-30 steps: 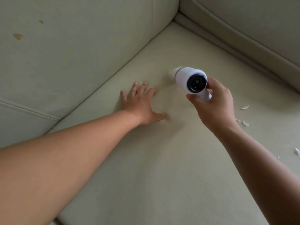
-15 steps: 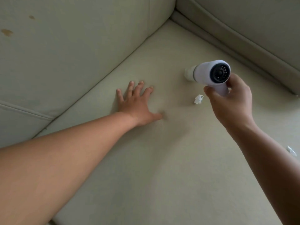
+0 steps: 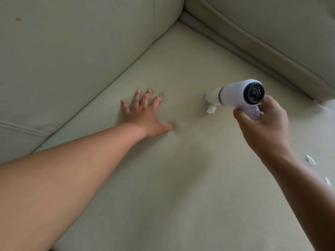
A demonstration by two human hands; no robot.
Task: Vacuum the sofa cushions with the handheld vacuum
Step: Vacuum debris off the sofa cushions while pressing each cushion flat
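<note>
right hand [image 3: 262, 124] clenched on white handheld vacuum [image 3: 241, 95] - nozzle pointing left, touching crumpled white paper scrap [image 3: 211, 109] on pale green fabric seat cushion [image 3: 181, 178] - left hand [image 3: 145, 115] released, flat, farther left.

The light is soft, dim and greenish-grey, with no glare anywhere on the pale seat cushion [image 3: 181, 187]; a brighter patch shows only at the far right edge by the corner of the side cushion [image 3: 272, 42]. Faint, blurry-edged shadows lie on the seat below and to the right of the left forearm [image 3: 63, 178] and beside the left hand [image 3: 145, 115], darkening the seams where the cushions meet. The wide lens bends the seam lines near the edges, the forearm swells large at the lower left, and the picture is slightly soft overall, most so around the clear nozzle of the vacuum [image 3: 235, 95] and the white scrap [image 3: 211, 109] under it.
</note>
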